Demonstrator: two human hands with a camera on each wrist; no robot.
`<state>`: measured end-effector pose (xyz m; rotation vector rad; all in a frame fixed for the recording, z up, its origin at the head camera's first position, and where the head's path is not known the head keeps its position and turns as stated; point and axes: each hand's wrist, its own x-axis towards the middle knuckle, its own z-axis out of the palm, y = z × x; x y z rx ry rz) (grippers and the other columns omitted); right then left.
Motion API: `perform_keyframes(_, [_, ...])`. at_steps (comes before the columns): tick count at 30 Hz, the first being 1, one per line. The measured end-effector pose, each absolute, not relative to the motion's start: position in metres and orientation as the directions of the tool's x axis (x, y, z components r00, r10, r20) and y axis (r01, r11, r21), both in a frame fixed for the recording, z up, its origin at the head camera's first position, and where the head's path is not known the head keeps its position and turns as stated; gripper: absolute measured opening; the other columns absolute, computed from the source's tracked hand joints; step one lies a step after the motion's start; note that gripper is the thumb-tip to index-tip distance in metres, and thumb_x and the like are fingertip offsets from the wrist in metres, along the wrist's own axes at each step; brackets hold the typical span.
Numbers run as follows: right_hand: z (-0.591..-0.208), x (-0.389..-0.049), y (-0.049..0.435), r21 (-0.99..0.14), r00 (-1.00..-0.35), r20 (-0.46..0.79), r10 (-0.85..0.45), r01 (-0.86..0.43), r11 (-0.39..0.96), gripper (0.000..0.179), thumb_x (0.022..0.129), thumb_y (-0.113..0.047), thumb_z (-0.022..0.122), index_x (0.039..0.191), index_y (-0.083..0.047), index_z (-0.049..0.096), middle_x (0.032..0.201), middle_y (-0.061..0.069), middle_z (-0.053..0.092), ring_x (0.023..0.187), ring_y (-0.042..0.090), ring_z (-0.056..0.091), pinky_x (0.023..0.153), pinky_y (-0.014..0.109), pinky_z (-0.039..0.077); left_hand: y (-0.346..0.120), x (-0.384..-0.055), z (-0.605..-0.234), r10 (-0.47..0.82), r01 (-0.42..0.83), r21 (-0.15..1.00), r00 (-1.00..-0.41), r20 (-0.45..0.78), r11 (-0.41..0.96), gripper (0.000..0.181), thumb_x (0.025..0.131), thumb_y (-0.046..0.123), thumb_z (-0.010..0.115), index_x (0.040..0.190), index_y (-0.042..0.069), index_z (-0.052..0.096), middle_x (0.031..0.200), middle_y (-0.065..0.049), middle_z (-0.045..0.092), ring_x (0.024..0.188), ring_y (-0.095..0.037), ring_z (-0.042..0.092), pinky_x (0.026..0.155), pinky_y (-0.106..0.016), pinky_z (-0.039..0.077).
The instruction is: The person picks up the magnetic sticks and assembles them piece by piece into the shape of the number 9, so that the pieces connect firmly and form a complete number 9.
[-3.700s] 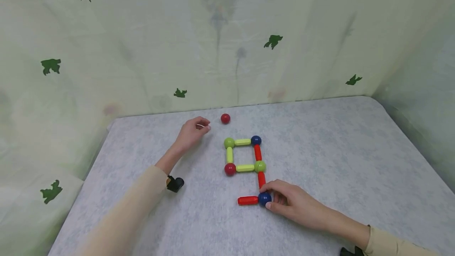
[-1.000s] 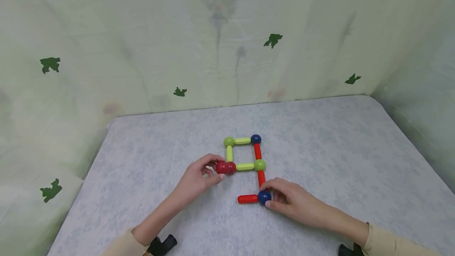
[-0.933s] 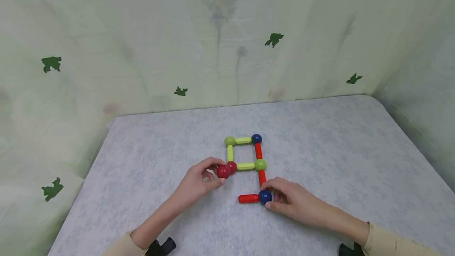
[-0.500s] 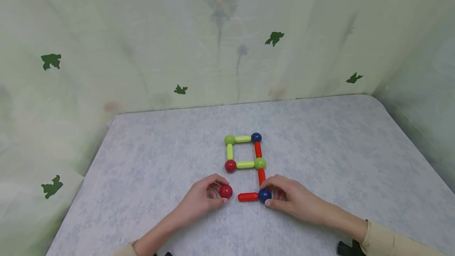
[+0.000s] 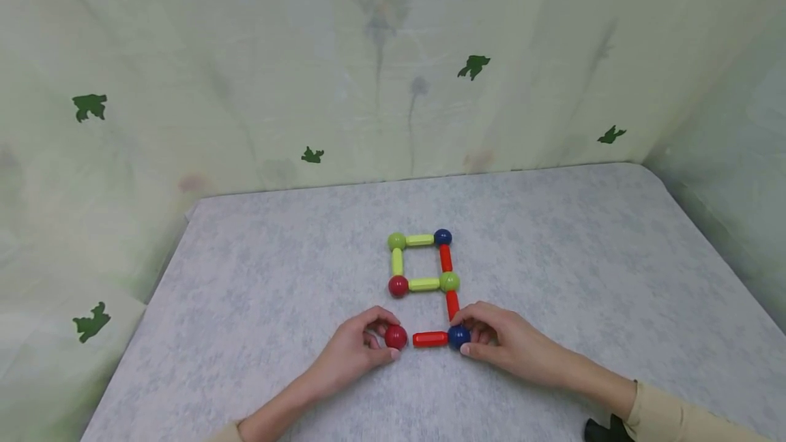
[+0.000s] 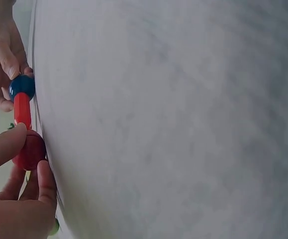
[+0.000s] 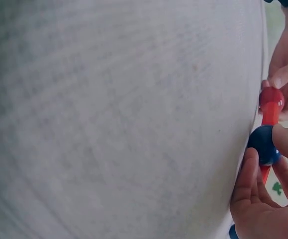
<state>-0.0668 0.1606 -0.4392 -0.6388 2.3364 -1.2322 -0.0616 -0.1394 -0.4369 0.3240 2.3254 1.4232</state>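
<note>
My left hand (image 5: 356,346) pinches a red ball (image 5: 396,337) between thumb and fingers, low on the table. A narrow gap in the head view parts this ball from the free end of a red rod (image 5: 430,339). That rod's other end meets a blue ball (image 5: 458,337), which my right hand (image 5: 516,346) grips with thumb and fingertips. From the blue ball a second red rod (image 5: 452,305) runs up to a green ball (image 5: 449,282). In the right wrist view the blue ball (image 7: 264,145) sits between my fingers, with the red ball (image 7: 271,99) beyond.
Behind the hands lies a square of rods and balls: another red ball (image 5: 398,286), a second green ball (image 5: 396,241) and a dark blue ball (image 5: 443,237) form its other corners. The grey table (image 5: 552,244) ends at a pale curtain (image 5: 258,74) with green leaf shapes.
My left hand has taken the loose red ball from the table's back, brought it against the square's red corner ball, then drawn it away nearer to the free red rod. My right hand has stayed.
</note>
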Motion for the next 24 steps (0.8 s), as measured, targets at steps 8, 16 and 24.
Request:
perform_keyframes(8, [-0.44,-0.067,0.159,-0.847,-0.808,-0.151,-0.57,-0.191,0.496,0.033,0.091,-0.032,0.072,0.121,-0.028,0.059,0.096,-0.007,0.06,0.084,0.013,0.058,0.072,0.026,0.05,-0.135,-0.058,-0.438,0.385,-0.028,0.884,-0.894,-0.231,0.467,0.036,0.081,0.016,0.081,0.112,0.019,0.063,0.095,-0.002,0.059,0.074,-0.019,0.053,0.063,-0.025,0.045])
perform_keyframes(16, [-0.439,-0.067,0.158,-0.843,-0.804,-0.163,-0.571,-0.188,0.505,0.033,0.091,-0.032,0.072,0.12,-0.028,0.059,0.095,-0.008,0.059,0.084,0.013,0.057,0.072,0.026,0.05,-0.134,-0.058,-0.438,0.376,-0.04,0.882,-0.895,-0.241,0.47,0.035,0.081,0.016,0.081,0.111,0.019,0.063,0.094,-0.003,0.058,0.074,-0.019,0.052,0.062,-0.025,0.043])
perform_keyframes(24, [-0.429,-0.062,0.16,-0.77,-0.796,-0.214,-0.567,-0.219,0.599,0.046,0.091,-0.039,0.07,0.132,-0.025,0.053,0.101,-0.013,0.057,0.087,0.009,0.056,0.074,0.025,0.05,-0.136,-0.055,-0.437,0.386,-0.04,0.878,-0.888,-0.25,0.476,0.042,0.082,0.017,0.08,0.119,0.017,0.06,0.101,0.0,0.06,0.082,-0.019,0.055,0.068,-0.026,0.047])
